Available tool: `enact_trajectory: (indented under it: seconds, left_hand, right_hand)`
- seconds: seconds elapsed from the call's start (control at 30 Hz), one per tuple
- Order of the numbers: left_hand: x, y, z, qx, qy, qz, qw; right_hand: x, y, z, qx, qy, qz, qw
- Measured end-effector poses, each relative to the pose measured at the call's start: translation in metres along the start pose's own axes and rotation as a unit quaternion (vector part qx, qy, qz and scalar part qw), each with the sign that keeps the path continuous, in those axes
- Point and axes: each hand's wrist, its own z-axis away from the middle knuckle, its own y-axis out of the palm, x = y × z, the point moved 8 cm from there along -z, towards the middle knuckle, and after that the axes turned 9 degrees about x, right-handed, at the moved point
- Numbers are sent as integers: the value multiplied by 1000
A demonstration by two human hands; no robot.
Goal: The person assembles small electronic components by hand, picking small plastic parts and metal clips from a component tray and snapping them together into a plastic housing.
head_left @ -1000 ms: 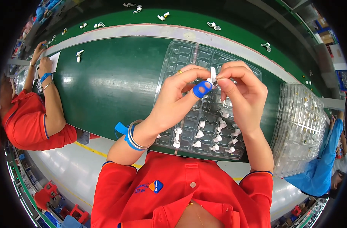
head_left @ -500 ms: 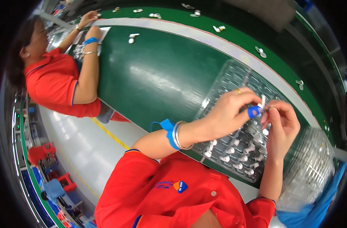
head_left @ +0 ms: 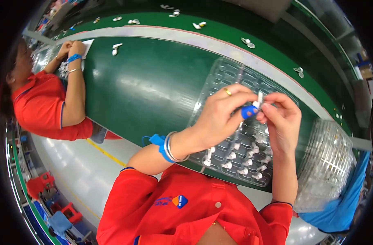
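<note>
My left hand (head_left: 225, 112) and my right hand (head_left: 283, 120) meet above a clear plastic tray (head_left: 223, 77) on the green table. Between their fingertips stands a small white earbud (head_left: 259, 99), its stem pointing up. My left thumb, in a blue cover (head_left: 249, 112), presses on it together with the index finger. The right thumb and index finger pinch it from the other side. Several white earbuds (head_left: 247, 162) lie in the tray's near cells, while many far cells hold nothing. My fingers hide the lower part of the held piece.
A stack of clear trays (head_left: 327, 163) stands at the right beside a blue cloth (head_left: 343, 208). Beyond the table, a green belt (head_left: 223, 30) carries several white earbud pairs. Another pair (head_left: 116, 49) lies on the table (head_left: 149, 77). A co-worker in red (head_left: 51, 98) works at the left.
The view has shifted, so the scene sits further left. My hands stay together, with the white earbud now more plainly seen. The co-worker's outstretched hand has come back from the belt to the other hand.
</note>
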Motion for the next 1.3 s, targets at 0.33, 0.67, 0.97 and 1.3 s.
enact_trajectory:
  seconds: [0.33,0.67,0.97,1.3]
  left_hand:
    - [-5,4,-1,0,10,-25,1000]
    - [-11,6,-1,-5,50,-86,995]
    - [-17,10,-1,25,71,-46,996]
    - [6,17,4,65,-91,120,986]
  right_hand:
    - [-4,-3,4,4,0,-51,999]
    - [-2,-2,5,11,15,-59,998]
    - [-11,-3,3,20,53,-68,996]
    - [-4,-4,5,14,33,-28,999]
